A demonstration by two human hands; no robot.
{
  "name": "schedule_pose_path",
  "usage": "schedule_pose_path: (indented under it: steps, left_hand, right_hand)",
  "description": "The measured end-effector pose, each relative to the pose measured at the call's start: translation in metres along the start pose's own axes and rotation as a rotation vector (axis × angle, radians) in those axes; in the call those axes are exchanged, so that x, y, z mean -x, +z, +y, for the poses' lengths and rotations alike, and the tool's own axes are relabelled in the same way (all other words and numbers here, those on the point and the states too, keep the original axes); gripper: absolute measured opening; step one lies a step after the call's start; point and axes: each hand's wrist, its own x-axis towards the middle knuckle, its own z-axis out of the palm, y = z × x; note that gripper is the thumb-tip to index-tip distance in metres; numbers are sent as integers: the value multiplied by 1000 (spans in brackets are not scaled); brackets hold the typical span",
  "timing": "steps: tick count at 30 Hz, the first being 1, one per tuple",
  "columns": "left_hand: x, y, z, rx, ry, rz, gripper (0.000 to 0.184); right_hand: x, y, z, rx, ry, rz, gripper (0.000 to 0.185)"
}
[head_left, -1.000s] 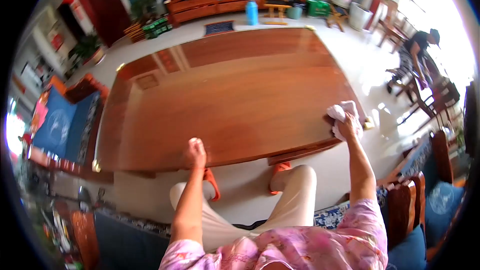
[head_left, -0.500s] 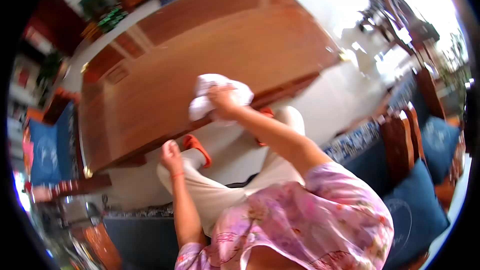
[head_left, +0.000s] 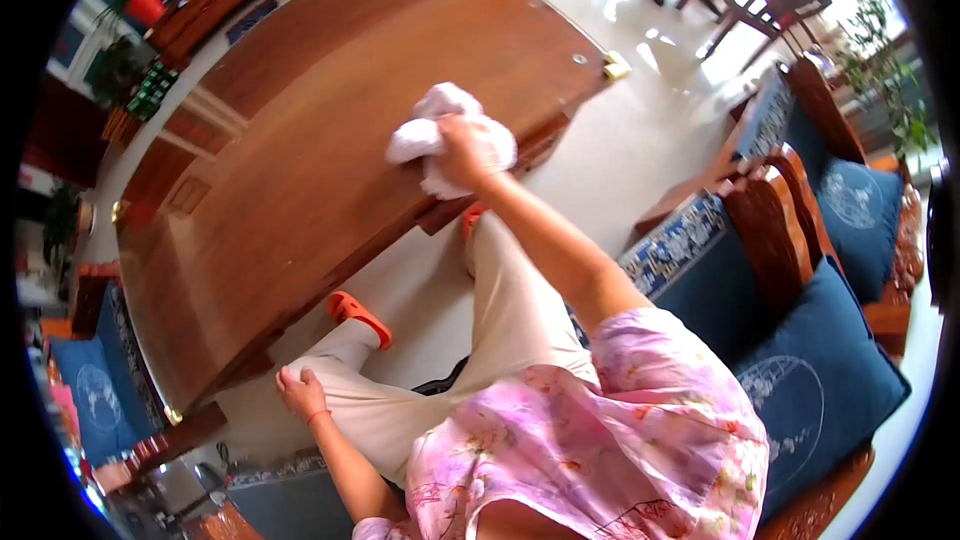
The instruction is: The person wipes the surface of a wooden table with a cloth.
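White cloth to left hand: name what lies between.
From the white cloth to the left hand, the head view shows part of the wooden table, a strip of floor, the left orange shoe and the left trouser leg.

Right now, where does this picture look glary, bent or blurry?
Head view: daylight whites out the upper right and glares off the floor; same head view: the tabletop mirrors pale streaks, its far edge bowing, picture corners black; head view: the right hand, on the white cloth, seems slightly blurred.
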Motion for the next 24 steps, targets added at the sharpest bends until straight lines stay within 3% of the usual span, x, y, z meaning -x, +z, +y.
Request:
schedule_pose_path:
  steps: [1,2,3,4,5,9,11,12,15,17,21,24]
  left_hand:
    - [-8,22,-13,93,13,-16,49]
    - [-15,36,-41,176,-11,5,49]
    - [-7,20,-16,221,-82,-21,51]
    - [-3,0,6,158,-185,-47,53]
    - [-8,21,-6,110,-150,-9,57]
    - [-13,-15,29,-78,-289,-239,63]
    - [-12,-19,27,-81,-307,-242,63]
    - [-12,-18,30,-85,-304,-250,63]
    - [-13,-15,22,-100,-290,-237,63]
    - [-15,-16,22,-113,-294,-238,62]
    - [-18,-12,23,-124,-278,-223,62]
    - [-18,-12,26,-155,-261,-201,59]
  right_hand:
    - [-3,3,28,-66,11,180,14]
    - [-15,-3,51,-22,18,211,17]
    - [-24,-11,75,22,26,242,21]
    - [-33,-19,99,66,36,272,26]
    - [-36,-42,99,147,116,282,26]
    - [-71,-81,131,201,127,230,27]
    - [-74,-101,123,-34,163,263,27]
    - [-76,-123,95,-284,348,181,30]
    - [-118,-96,206,420,331,218,33]
    - [-135,-93,227,510,460,145,35]
    - [-175,-73,329,474,408,264,34]
    - [-186,-75,337,402,330,172,37]
